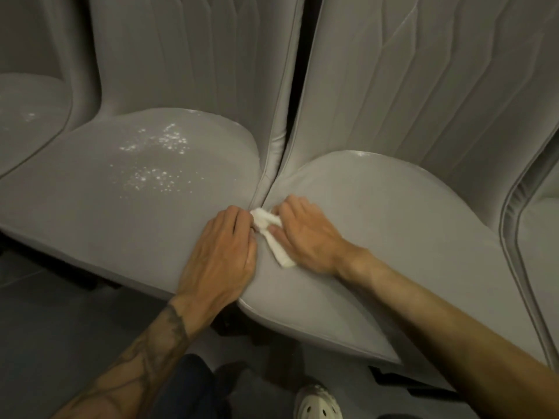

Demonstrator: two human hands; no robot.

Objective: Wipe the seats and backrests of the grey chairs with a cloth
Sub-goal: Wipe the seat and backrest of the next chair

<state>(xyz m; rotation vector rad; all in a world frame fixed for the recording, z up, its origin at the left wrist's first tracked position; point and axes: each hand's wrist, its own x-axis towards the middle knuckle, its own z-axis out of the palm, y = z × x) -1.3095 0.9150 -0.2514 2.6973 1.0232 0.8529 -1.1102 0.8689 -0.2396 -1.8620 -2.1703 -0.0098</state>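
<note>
Hands are working a soft, limp white cloth (pixel 273 234) at the seam between two grey chairs (pixel 393 225), right hand (pixel 305 234) fingers pinching it, left hand (pixel 220 252) lying flat, gripping nothing.

Both seats (pixel 393 225) lie open; backrests (pixel 408 86) wall the rear, touching edges close the gap

White cloth (pixel 273 237), grey chairs (pixel 408 225), white-speckled seat (pixel 151 164)
</note>
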